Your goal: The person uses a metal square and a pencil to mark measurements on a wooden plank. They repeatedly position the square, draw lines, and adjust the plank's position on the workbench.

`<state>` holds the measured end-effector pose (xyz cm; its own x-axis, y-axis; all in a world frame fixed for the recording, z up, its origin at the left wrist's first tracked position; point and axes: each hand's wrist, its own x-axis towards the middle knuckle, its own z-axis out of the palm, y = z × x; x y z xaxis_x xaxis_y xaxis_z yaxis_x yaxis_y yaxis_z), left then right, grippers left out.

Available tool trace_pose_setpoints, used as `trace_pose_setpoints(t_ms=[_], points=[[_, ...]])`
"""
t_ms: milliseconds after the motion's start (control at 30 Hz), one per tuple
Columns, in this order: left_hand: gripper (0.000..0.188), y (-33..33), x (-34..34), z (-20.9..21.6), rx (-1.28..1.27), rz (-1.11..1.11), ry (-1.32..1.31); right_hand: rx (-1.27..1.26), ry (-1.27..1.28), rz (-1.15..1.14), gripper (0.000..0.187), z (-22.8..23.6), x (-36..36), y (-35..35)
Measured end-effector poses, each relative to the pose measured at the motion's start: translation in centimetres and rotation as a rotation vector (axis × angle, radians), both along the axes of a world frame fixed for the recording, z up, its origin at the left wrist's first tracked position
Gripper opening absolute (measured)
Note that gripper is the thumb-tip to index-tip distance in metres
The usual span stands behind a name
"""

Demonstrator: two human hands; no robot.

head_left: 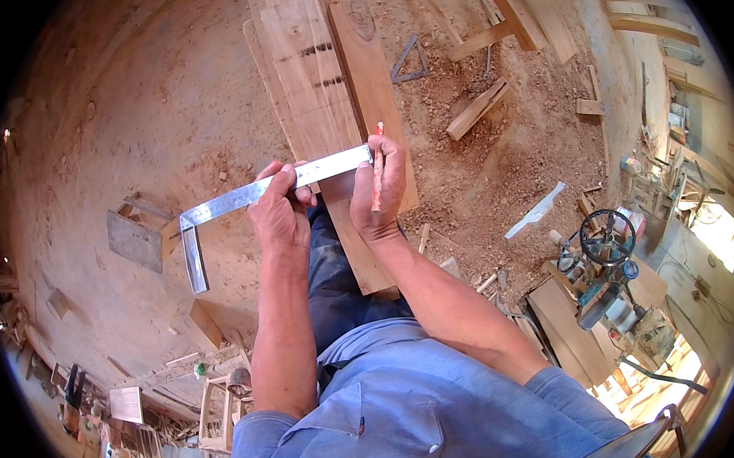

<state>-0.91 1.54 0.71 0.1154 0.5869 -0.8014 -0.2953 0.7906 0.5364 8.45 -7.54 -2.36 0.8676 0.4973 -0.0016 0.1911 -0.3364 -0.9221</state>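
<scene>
A metal carpenter's square [231, 200] is held up in front of me, its long blade slanting up to the right and its short arm hanging down at the left. My left hand [280, 212] is closed around the middle of the blade, with the thumb on top. At the blade's right end is my right hand [386, 187], its thumb and finger at the tip. A red and white pencil [378, 173] stands nearly upright in that hand. Beneath both hands lie long wooden boards [316, 92], one with dark marks across it.
A small wooden stool [138, 239] stands on the dusty floor at left. Beyond the boards at right lie a triangular frame [409, 59], a wood block [476, 110] and a pale flat strip [535, 210]. A machine with a black handwheel [607, 236] stands at right.
</scene>
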Motion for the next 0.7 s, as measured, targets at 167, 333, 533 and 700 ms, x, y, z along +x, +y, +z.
trace_pose_setpoints(t_ms=[167,333,533,700], points=[[0.031,-0.13,-0.15,-0.28,0.004,-0.001,-0.001,0.002,0.025,-0.011,0.033,0.21,0.00,0.10],[0.031,-0.19,-0.10,-0.17,0.000,0.007,0.003,0.001,0.020,-0.011,0.033,-0.11,-0.06,-0.01],[0.029,-0.24,-0.09,-0.07,-0.014,0.020,-0.007,0.019,-0.005,-0.009,0.034,-0.40,0.00,0.01],[0.028,-0.26,-0.19,-0.15,-0.014,0.014,-0.008,0.015,-0.020,-0.007,0.034,-0.25,-0.01,0.05]])
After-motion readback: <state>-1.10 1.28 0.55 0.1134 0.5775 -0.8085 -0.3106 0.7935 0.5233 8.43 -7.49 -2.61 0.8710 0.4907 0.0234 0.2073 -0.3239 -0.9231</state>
